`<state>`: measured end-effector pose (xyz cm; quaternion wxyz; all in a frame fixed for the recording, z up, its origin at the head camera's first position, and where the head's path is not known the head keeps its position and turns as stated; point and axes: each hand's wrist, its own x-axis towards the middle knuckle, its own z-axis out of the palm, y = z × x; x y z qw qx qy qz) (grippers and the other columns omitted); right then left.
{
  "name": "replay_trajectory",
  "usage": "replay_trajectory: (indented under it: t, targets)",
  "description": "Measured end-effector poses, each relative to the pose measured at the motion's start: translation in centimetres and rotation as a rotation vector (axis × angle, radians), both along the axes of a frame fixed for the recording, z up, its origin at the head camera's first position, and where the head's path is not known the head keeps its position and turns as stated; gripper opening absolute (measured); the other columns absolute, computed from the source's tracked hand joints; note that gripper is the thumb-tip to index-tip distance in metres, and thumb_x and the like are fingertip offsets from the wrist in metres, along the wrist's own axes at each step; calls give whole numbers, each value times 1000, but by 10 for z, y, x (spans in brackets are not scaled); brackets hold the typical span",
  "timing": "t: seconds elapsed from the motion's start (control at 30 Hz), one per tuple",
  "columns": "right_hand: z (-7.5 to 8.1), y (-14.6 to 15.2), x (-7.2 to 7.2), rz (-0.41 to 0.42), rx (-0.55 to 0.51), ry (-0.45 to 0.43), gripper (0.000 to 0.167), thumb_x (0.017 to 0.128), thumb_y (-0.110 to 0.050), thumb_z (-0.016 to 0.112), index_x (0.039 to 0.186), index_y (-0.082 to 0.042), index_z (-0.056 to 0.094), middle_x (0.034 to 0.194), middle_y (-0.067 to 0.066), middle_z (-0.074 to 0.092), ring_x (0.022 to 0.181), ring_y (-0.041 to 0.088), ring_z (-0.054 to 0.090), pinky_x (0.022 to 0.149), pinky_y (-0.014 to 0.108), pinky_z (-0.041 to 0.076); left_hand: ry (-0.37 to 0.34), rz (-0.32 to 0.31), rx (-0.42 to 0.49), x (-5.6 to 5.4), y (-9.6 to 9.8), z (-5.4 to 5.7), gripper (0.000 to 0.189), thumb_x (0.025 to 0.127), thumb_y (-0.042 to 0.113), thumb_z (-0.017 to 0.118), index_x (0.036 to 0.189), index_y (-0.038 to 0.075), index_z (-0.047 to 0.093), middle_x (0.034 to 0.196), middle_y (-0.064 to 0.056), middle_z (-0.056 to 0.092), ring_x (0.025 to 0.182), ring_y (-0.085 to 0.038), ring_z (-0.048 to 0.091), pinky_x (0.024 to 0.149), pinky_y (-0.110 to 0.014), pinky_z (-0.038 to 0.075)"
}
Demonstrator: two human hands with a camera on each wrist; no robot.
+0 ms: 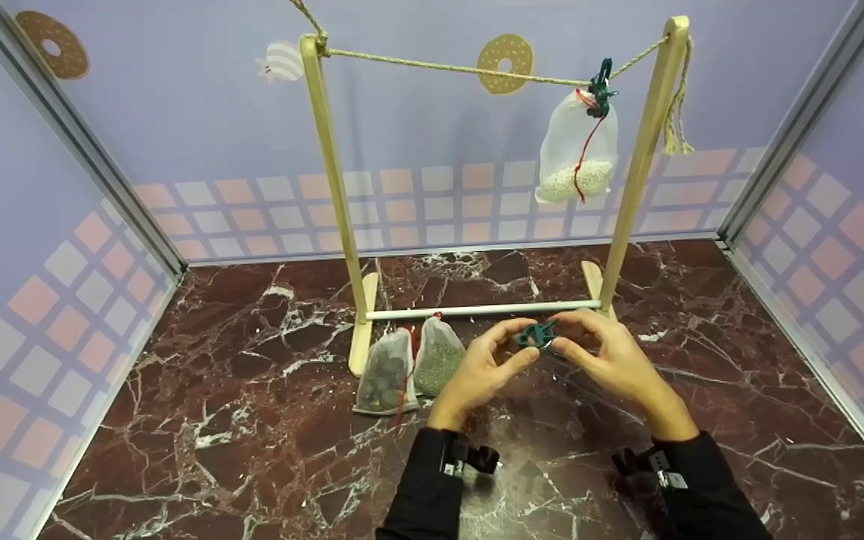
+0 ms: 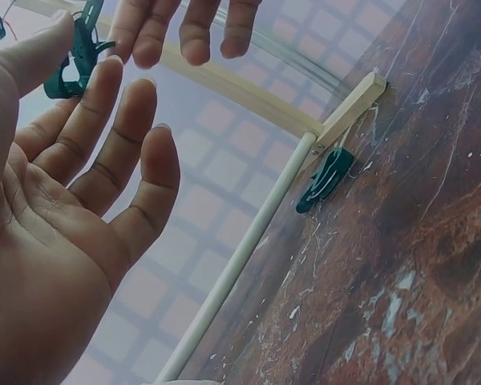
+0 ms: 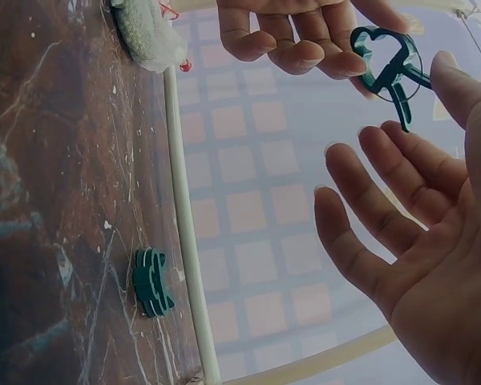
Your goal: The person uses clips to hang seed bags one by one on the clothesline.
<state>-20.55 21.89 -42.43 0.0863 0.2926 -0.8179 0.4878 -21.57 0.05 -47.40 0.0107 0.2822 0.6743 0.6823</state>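
One mesh bag (image 1: 561, 154) hangs clipped on the rope (image 1: 432, 66); two more bags (image 1: 384, 375) (image 1: 439, 360) lie unhung toward the tabletop's (image 1: 237, 465) back edge. Both hands (image 1: 477, 375) (image 1: 619, 360) pinch a green clip (image 1: 535, 335).

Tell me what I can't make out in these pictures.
Head view: the loose green clip both wrist views show, seemingly behind the right hand.
Head view: the upper left end of the rope, cut off by the top edge.
Head view: what fills the dark bag, blurred behind its mesh.
Right wrist view: the rest of the green-filled bag, cut off by the top edge.
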Motion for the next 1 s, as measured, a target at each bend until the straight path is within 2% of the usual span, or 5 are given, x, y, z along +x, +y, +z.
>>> replay_trajectory:
  t: [0.13, 0.53, 0.67, 0.8, 1.0]
  targets:
    - [12, -4, 8, 9, -24, 30, 28, 91, 5, 70, 119, 7, 65, 102, 13, 70, 78, 18, 71, 65, 25, 56, 13, -1, -6, 0, -1, -1, 43, 98, 8, 67, 140, 2, 56, 106, -7, 68, 88, -18, 64, 75, -28, 55]
    - [10, -5, 7, 45, -134, 79, 28, 86, 12, 72, 112, 11, 64, 95, 16, 70, 78, 20, 70, 65, 24, 57, 21, 25, -27, 0, -2, 3, 43, 97, 12, 70, 138, 4, 58, 109, -6, 70, 92, -16, 65, 77, -29, 56]
    - [12, -6, 8, 34, -129, 66, 29, 87, 11, 71, 115, 11, 64, 95, 15, 71, 78, 19, 69, 64, 27, 57, 19, 24, -20, 0, -2, 4, 42, 97, 12, 69, 137, 3, 59, 110, -7, 71, 94, -23, 66, 78, -30, 56]
    - [16, -6, 8, 12, -137, 67, 31, 88, 12, 70, 118, 13, 63, 95, 16, 70, 79, 17, 68, 64, 27, 57, 3, 22, 3, 0, -3, 6, 40, 98, 11, 68, 137, 2, 59, 112, -13, 70, 97, -39, 66, 79, -32, 56]
    - [19, -6, 11, -57, -169, 95, 31, 85, 14, 72, 114, 14, 64, 92, 16, 69, 79, 12, 65, 64, 23, 56, 22, 134, -35, 0, -9, 10, 38, 100, 13, 65, 135, -2, 59, 107, -17, 68, 91, -33, 64, 77, -31, 55]
